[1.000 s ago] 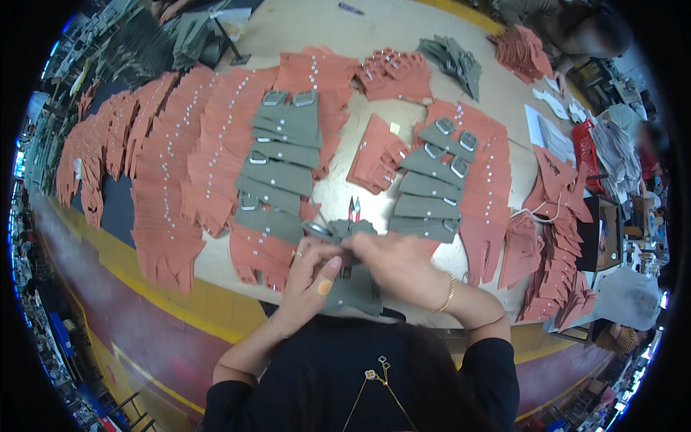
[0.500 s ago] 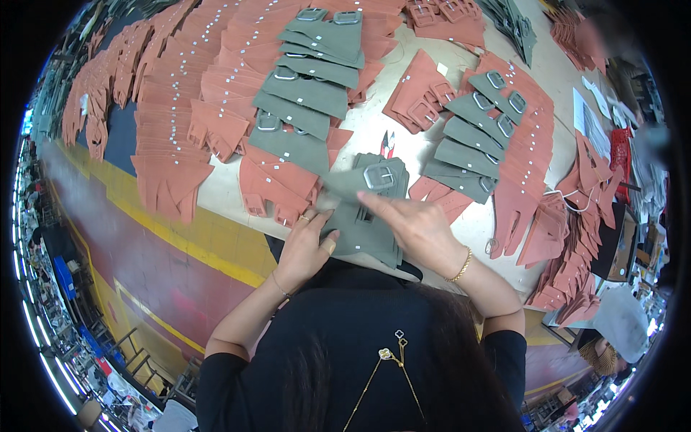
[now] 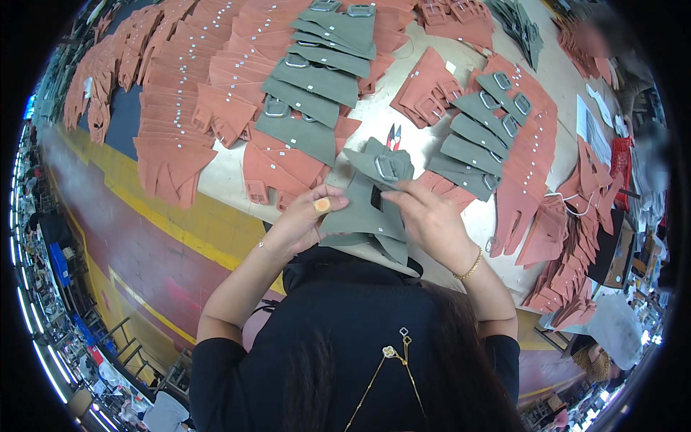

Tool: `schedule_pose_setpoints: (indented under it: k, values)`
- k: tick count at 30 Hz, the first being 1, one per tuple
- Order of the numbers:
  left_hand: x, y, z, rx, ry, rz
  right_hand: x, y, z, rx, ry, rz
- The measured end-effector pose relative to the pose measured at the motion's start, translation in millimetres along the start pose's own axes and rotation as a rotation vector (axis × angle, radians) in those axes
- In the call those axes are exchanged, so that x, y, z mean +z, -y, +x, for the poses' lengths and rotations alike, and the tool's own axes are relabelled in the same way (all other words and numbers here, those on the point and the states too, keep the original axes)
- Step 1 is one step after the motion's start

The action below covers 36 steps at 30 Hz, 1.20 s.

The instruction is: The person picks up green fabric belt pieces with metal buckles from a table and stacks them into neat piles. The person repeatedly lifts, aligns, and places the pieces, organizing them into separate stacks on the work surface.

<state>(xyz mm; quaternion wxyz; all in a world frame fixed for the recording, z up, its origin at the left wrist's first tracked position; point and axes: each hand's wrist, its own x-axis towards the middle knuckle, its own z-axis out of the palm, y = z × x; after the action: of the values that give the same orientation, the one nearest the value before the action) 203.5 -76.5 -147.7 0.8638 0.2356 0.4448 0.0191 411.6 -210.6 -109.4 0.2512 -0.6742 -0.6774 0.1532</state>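
Observation:
Right in front of me lie grey-green fabric pieces (image 3: 363,212) with a dark slot near their middle. A flap with a covered-looking square buckle (image 3: 387,168) rises at their far end. My left hand (image 3: 306,217) pinches the left edge of the top piece between thumb and fingers. Close to the buckle, my right hand (image 3: 430,219) has its thumb and index finger closed on the piece's edge by the slot. Scissors-like snips (image 3: 394,137) with red handles poke out from beyond the pieces.
Overlapping green buckled pieces (image 3: 309,101) lie at back left, with another green row (image 3: 479,137) to the right. Rows of coral-red fabric pieces (image 3: 176,115) cover much of the pale table (image 3: 338,174). A red basket (image 3: 620,158) stands far right.
My left hand has gone from lying on the pieces to pinching their edge. The right hand's pointing finger has drawn in to a pinch, and the buckled flap has tilted up.

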Motion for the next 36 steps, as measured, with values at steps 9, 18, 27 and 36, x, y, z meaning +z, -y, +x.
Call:
schedule_pose_setpoints:
  k: [9,18,27,36]
  values:
    - [4,-3,7,-0.052,0.134,-0.239,8,25,-5,0.001,0.102,-0.087]
    - [2,-18,4,0.015,0.276,-0.118,-89,-2,26,-0.177,0.082,-0.322]
    - [3,-3,10,0.096,0.092,0.384,-193,-95,54,0.104,-0.044,-0.390]
    - [4,8,29,0.148,-0.047,0.709,-258,-337,119,-0.020,-0.942,-0.284]
